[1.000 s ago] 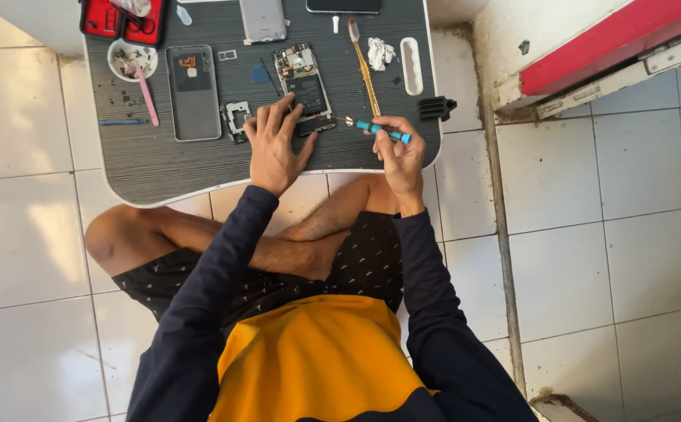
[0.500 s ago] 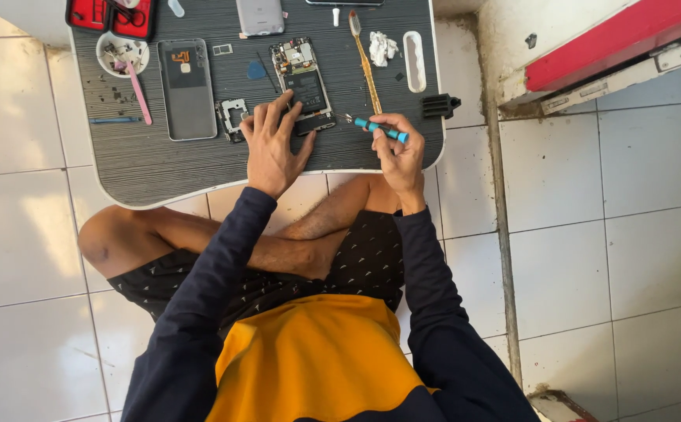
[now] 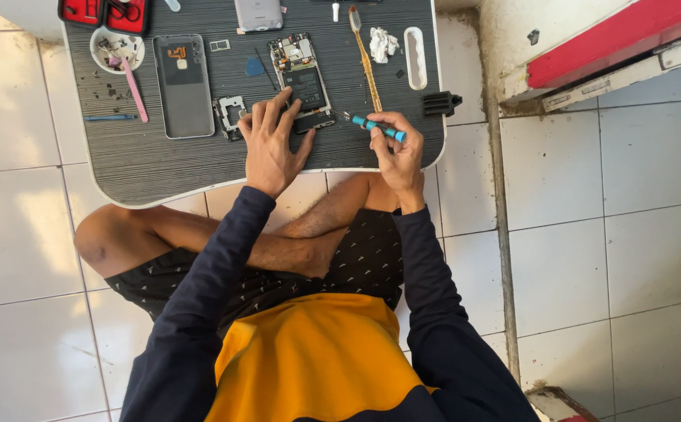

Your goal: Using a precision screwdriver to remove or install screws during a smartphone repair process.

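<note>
Lying near the middle of the striped grey table [image 3: 161, 164] was an opened smartphone [image 3: 300, 80], circuit board and battery exposed. Left hand [image 3: 270, 144] rested on its lower end, fingers spread, pinning it down. Right hand [image 3: 397, 152] pinched a blue-handled screwdriver [image 3: 378, 127], tip aimed toward the phone. Beside it: metal frame piece [image 3: 232, 115], grey back cover [image 3: 183, 84], small bowl [image 3: 118, 49] with pink tool [image 3: 133, 87], wooden-handled brush [image 3: 364, 55], red case [image 3: 104, 12].

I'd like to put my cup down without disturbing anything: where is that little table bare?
The table's near-left strip, below the phone back cover, is bare. Around the opened phone, left hand and right hand, it is crowded.
</note>
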